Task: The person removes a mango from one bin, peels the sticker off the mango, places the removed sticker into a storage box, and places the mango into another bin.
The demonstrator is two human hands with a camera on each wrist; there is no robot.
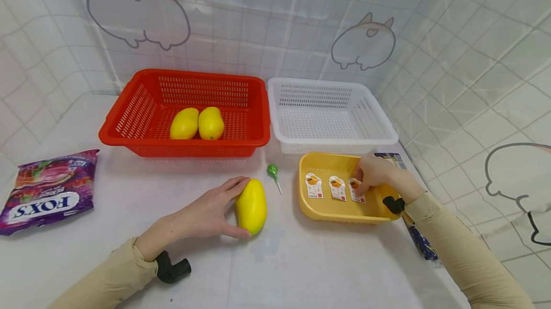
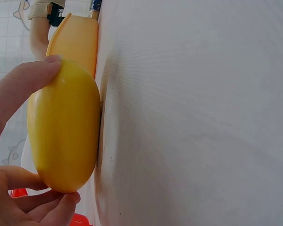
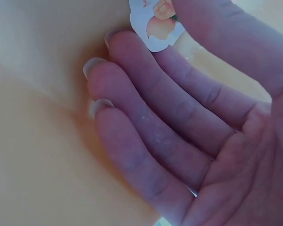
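Observation:
My left hand [image 1: 211, 211] grips a yellow mango [image 1: 252, 206] that lies on the white cloth. In the left wrist view the thumb is at one end of the mango [image 2: 66, 127] and the fingers are at the other. Over on the right, my right hand [image 1: 379, 172] reaches into a yellow basin [image 1: 307, 204]. It pinches one small mango-printed label [image 1: 355, 189] between thumb and forefinger. Up close in the right wrist view, the label [image 3: 155, 28] is partly hidden behind the thumb. Two similar labels, a left one [image 1: 314, 185] and a middle one [image 1: 337, 188], lie in the basin.
Behind stands a red basket [image 1: 189, 148] with two mangoes [image 1: 185, 123] inside, beside a white basket [image 1: 327, 146]. A green lollipop [image 1: 272, 171] lies between mango and basin. At far left is a purple candy bag [image 1: 53, 187]; a dark blue packet [image 1: 422, 242] lies under the right forearm.

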